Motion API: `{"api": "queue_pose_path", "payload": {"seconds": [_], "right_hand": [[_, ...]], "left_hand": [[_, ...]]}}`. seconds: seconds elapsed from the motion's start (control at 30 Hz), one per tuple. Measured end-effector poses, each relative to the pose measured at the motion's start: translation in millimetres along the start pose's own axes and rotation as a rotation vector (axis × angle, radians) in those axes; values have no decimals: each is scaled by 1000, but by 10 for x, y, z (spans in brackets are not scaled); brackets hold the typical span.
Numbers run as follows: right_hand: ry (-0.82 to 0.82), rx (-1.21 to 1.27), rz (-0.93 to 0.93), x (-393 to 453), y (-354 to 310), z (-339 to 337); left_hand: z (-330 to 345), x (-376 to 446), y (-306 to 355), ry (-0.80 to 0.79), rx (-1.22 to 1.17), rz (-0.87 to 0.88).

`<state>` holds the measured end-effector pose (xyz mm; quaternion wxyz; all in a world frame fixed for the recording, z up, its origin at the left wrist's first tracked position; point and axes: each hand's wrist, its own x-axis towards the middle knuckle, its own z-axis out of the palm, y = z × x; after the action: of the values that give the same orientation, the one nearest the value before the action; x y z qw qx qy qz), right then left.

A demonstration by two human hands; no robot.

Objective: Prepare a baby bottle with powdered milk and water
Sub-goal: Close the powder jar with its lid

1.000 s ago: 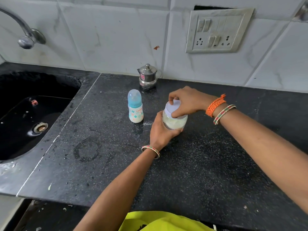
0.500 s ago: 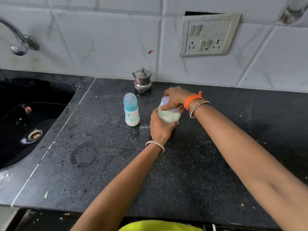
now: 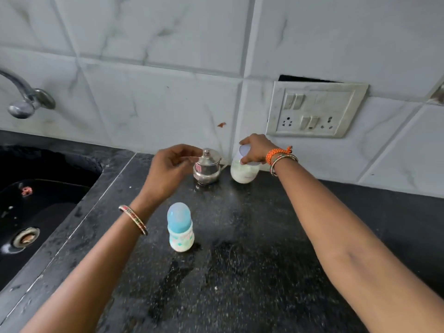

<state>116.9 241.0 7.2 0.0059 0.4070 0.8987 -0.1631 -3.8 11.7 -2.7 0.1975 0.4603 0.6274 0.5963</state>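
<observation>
White marble-veined wall tiles [image 3: 168, 56] fill the back, a grubby switch-and-socket plate [image 3: 314, 110] set into them at right; below, a speckled black stone bench [image 3: 240, 272], a black sink [image 3: 36, 207] at left, a steel tap [image 3: 24, 99] over it

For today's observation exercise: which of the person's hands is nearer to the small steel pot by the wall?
Left. The left hand is right beside the steel pot, its fingertips by the lid; the right hand is farther off, gripping the powder jar.
</observation>
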Motion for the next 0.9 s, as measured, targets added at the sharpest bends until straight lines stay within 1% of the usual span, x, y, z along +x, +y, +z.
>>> {"api": "queue_pose_path", "payload": {"seconds": [0.07, 0.13, 0.27, 0.3, 0.33, 0.37, 0.4, 0.43, 0.47, 0.5, 0.53, 0.6, 0.67, 0.73, 0.8, 0.9], "right_hand": [[-51, -33, -1, 133, 13, 76], [-67, -64, -11, 240, 32, 143], [-131, -135, -10, 304, 76, 166], [-114, -167, 4, 276, 67, 168], [-38, -162, 15, 199, 34, 181], [72, -89, 13, 70, -25, 211], [179, 52, -20, -111, -101, 286], [254, 247, -71, -347, -200, 388], [262, 454, -118, -615, -313, 542], [219, 625, -151, -910, -431, 754], [168, 723, -172, -1157, -525, 1004], [99, 787, -177, -1519, -750, 1553], [96, 843, -107, -1661, -992, 1994], [226, 933, -24, -1626, -1189, 2196], [350, 954, 49, -1591, -1290, 2179], [435, 929, 118, -1623, -1270, 2073]], "left_hand": [[-47, 84, -139, 4, 40, -44], [-78, 116, -257, -2, 59, -84], [-92, 72, -370, -6, 53, -114], [-98, 42, -381, 1, 41, -122], [-108, 2, -389, 11, 28, -132], [-120, -38, -396, 29, 15, -144], [-141, -94, -411, 52, 3, -161], [-164, -156, -436, 82, -11, -178], [-192, -237, -474, 118, -24, -195], [-220, -323, -521, 163, -36, -215], [-245, -403, -579, 209, -45, -238], [-288, -599, -708, 275, -37, -293], [-308, -809, -830, 280, 3, -346], [-307, -1011, -928, 290, 50, -384], [-312, -1187, -962, 315, 54, -400], [-306, -1347, -919, 301, 75, -390]]}}
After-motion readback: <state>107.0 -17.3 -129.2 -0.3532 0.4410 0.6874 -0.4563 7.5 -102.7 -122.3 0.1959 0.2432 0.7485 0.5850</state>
